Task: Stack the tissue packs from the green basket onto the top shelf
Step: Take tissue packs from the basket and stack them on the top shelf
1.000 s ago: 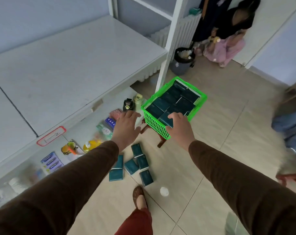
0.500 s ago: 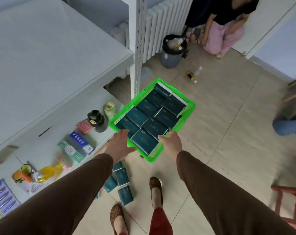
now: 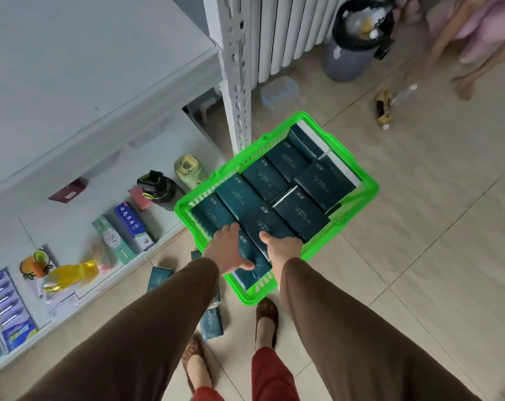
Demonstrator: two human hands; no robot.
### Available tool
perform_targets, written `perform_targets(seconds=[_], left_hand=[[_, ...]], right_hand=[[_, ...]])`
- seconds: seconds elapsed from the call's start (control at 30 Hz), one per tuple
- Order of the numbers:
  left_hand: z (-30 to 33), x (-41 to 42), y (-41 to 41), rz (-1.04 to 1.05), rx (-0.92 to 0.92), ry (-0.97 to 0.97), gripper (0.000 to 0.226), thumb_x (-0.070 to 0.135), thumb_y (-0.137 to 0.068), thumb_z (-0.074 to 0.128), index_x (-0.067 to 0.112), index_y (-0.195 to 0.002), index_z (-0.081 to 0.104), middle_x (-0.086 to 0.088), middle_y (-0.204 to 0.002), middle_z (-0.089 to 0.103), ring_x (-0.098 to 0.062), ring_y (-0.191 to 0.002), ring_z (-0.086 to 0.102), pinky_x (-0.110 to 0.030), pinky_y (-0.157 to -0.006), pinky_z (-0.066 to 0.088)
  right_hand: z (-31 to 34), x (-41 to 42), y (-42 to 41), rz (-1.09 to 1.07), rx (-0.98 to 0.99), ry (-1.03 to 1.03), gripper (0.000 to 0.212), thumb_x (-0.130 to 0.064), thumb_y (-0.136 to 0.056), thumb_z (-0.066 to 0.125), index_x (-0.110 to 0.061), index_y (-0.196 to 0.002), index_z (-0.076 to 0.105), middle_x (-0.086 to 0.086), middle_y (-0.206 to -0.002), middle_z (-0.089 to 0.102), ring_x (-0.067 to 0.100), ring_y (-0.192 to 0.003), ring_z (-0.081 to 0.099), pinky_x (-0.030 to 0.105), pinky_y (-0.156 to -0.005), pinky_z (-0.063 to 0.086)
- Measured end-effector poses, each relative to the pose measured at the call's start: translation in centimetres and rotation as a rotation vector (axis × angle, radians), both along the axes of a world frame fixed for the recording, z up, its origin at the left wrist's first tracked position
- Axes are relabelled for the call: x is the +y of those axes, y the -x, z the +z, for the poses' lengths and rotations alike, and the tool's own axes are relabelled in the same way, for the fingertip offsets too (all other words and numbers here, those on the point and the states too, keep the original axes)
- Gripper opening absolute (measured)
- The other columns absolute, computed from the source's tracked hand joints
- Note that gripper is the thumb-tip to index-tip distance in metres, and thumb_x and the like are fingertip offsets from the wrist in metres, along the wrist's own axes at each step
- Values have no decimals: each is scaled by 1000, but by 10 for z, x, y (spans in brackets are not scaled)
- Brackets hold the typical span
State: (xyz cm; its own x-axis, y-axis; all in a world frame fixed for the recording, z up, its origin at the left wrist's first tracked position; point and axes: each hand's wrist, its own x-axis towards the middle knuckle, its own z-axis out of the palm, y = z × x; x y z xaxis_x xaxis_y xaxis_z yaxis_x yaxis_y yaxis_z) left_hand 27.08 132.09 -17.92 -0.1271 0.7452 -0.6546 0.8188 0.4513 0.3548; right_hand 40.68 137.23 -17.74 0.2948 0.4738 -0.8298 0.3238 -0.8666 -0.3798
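Observation:
The green basket [image 3: 369,189] sits low in front of me, filled with several dark teal tissue packs [image 3: 300,215]. Both my hands are inside its near end, on either side of the nearest tissue pack [image 3: 252,263]. My left hand [image 3: 226,251] holds that pack's left side with the thumb laid across its top. My right hand [image 3: 284,247] clasps the right side, thumb on the pack and fingers hidden. The white top shelf [image 3: 86,68] spreads across the upper left, bare.
The shelf's white post [image 3: 236,82] stands just behind the basket. The lower shelf holds toothpaste boxes [image 3: 132,227], a black bottle [image 3: 155,186] and a green jar [image 3: 189,169]. Loose packs [image 3: 212,325] lie by my feet. A bin [image 3: 352,53] and a person [image 3: 462,39] are beyond.
My hands have left the basket's front rim and moved inside onto the nearest pack. My view has dropped closer to the basket and shifted right along the shelf.

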Motion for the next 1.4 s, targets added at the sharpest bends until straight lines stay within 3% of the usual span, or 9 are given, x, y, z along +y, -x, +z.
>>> perform_targets(seconds=[0.23, 0.33, 0.4, 0.53, 0.67, 0.77, 0.9, 1.1, 1.4], left_hand=[[10, 4, 0, 114, -33, -54, 101, 40, -58, 91, 9, -137, 36, -13, -132, 51, -35, -119, 47, -42, -93, 43], [37, -5, 12, 239, -168, -112, 74, 34, -70, 86, 11, -129, 48, -9, -126, 53, -32, -116, 51, -38, -93, 42], [64, -23, 29, 344, -238, -150, 64, 33, -74, 84, 11, -124, 51, -4, -119, 55, -26, -109, 54, -39, -95, 43], [129, -86, 84, 474, -236, -270, 57, 34, -74, 82, 22, -120, 51, -1, -114, 58, -21, -99, 56, -33, -84, 45], [200, -183, 157, 537, -86, -389, 63, 36, -69, 85, 24, -121, 50, 5, -107, 58, -17, -89, 56, -30, -72, 43], [251, -285, 215, 614, -69, -461, 58, 32, -72, 85, 32, -116, 47, 10, -96, 55, -11, -84, 53, -25, -64, 41], [306, -434, 286, 656, -14, -521, 52, 25, -76, 81, 24, -122, 58, 4, -110, 59, -18, -98, 57, -34, -87, 50], [369, -608, 393, 772, 263, -575, 48, 21, -73, 81, 22, -115, 59, 3, -107, 53, -16, -93, 52, -22, -72, 37], [387, -732, 576, 868, 484, -571, 44, 23, -75, 82, 26, -114, 62, -1, -104, 63, -19, -101, 40, -34, -81, 36]], right_hand=[[12, -6, -12, -156, 193, -72, 78, -42, -73, 86, -3, -131, 51, 10, -124, 64, 27, -107, 65, 35, -94, 50], [42, -8, -17, -193, 237, -120, 56, -35, -77, 85, -8, -113, 52, 8, -88, 60, 19, -66, 56, 29, -70, 46], [67, -12, -17, -202, 282, -160, 46, -24, -80, 83, -13, -104, 45, 2, -72, 40, 17, -56, 39, 32, -71, 48], [135, -43, 10, -60, 428, -300, 40, -16, -84, 79, -20, -100, 43, 0, -84, 43, 14, -64, 46, 38, -75, 61], [203, -110, 70, 216, 527, -481, 45, -14, -82, 80, -8, -114, 49, 13, -111, 63, 30, -98, 66, 51, -94, 53], [247, -177, 128, 382, 616, -540, 44, -10, -81, 79, -8, -116, 51, 9, -115, 67, 16, -99, 70, 36, -87, 57], [294, -279, 217, 606, 683, -612, 36, -6, -81, 77, -10, -111, 56, 4, -100, 66, 11, -88, 65, 25, -79, 52], [338, -411, 353, 812, 794, -692, 40, -16, -80, 80, -22, -113, 59, -4, -104, 70, 7, -90, 66, 11, -69, 49], [342, -496, 551, 1043, 804, -746, 41, -21, -78, 83, -18, -112, 61, 0, -106, 71, 19, -100, 68, 38, -91, 55]])
